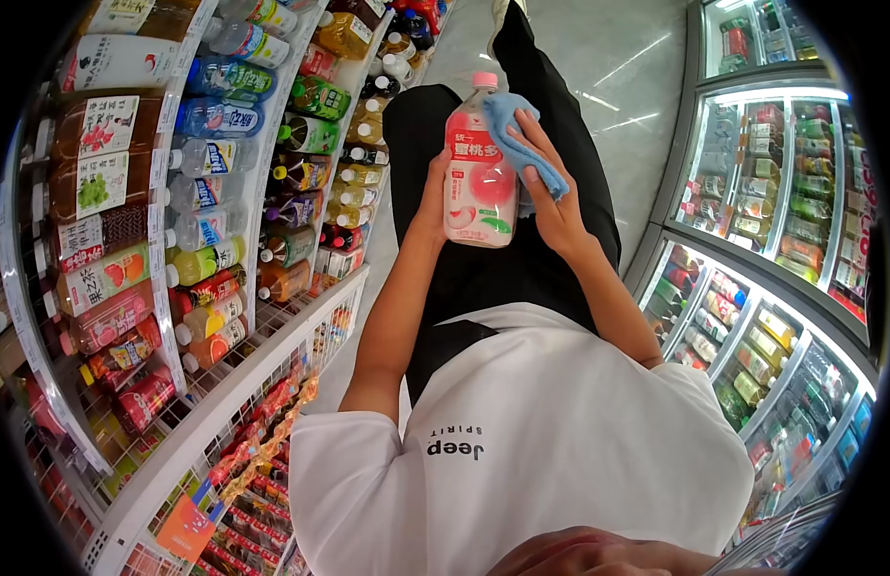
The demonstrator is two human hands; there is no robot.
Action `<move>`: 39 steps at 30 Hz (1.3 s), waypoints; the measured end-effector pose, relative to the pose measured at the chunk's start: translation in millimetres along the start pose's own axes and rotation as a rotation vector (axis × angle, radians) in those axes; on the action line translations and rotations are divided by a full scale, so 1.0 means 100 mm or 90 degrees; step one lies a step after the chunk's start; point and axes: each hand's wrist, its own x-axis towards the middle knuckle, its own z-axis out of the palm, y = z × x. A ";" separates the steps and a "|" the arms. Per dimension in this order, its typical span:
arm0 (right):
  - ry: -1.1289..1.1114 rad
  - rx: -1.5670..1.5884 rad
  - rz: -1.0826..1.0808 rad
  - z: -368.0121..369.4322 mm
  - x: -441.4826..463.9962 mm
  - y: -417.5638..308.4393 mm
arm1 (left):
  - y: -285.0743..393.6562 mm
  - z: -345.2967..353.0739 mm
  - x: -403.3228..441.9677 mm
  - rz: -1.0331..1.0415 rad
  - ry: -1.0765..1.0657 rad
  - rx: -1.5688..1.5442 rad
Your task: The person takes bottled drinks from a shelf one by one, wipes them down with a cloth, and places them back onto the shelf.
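Observation:
A large pink peach drink bottle (479, 182) with a pink cap is held upright in front of my body, its label facing me. My left hand (432, 197) grips the bottle along its left side, the fingers mostly hidden behind it. On the right, my right hand (556, 197) presses a blue cloth (522, 144) against the bottle's upper right side. The cloth drapes over the bottle's shoulder and hangs between my fingers and the label.
Shelves of drink bottles (219, 115) rise close on my left, with a white wire rack (224, 403) at their end. Glass-door coolers (781, 182) full of bottles line the right side. Grey floor (623, 62) runs between them.

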 end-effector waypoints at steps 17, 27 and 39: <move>-0.345 -0.407 -0.151 0.03 -0.20 -0.36 | -0.02 -0.04 0.04 -0.039 -0.051 -0.165; -0.225 -0.403 -0.083 -0.06 -0.25 -0.19 | -0.08 0.07 0.16 -0.054 -0.021 -0.068; -0.116 -0.371 -0.113 0.06 0.08 -0.09 | -0.04 -0.02 0.05 -0.044 -0.008 -0.031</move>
